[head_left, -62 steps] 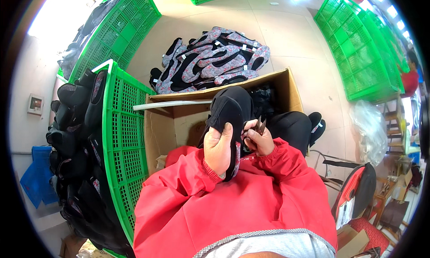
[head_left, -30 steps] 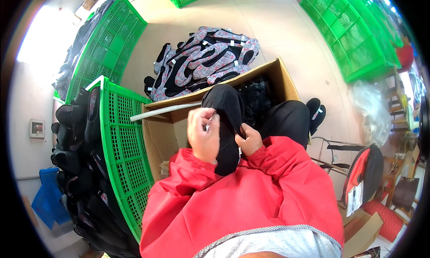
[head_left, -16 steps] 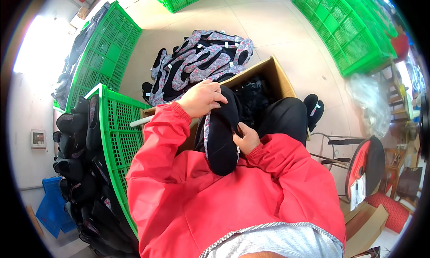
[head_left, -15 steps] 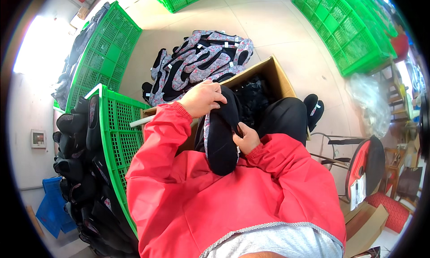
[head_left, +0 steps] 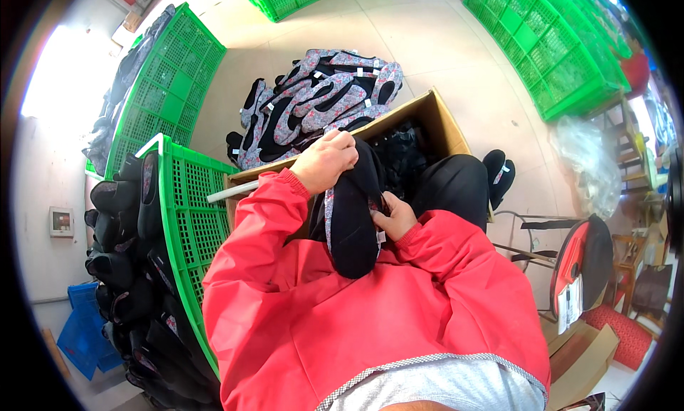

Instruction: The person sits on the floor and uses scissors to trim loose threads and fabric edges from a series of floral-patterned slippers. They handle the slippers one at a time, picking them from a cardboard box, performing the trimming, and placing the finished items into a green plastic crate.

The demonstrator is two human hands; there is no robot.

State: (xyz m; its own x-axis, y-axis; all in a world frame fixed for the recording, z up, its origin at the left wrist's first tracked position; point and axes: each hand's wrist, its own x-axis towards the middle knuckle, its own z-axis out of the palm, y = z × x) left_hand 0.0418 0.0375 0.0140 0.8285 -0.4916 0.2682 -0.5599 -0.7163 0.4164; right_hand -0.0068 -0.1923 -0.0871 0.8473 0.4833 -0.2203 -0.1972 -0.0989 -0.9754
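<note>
Black fabric slipper with a floral-print trim (head_left: 353, 222) held upright over the lap, just in front of the open brown cardboard box (head_left: 434, 115). Left hand (head_left: 326, 160) closed over the slipper's upper end, nearest the box; right hand (head_left: 394, 216) clamped on its side edge, fingers curled in, thumb hidden behind the sole. More dark slippers inside the box, a heap of floral-trimmed slippers (head_left: 313, 104) on the floor beyond the box, and a green plastic crate (head_left: 189, 218) left of the box stacked with dark slippers.

Likely trouble: the soft sole folding or twisting between two grips set on one end and one edge only, letting the free lower end sag or slide out. Also possible: a snag on the box flap, given how close the top hand sits to it.
</note>
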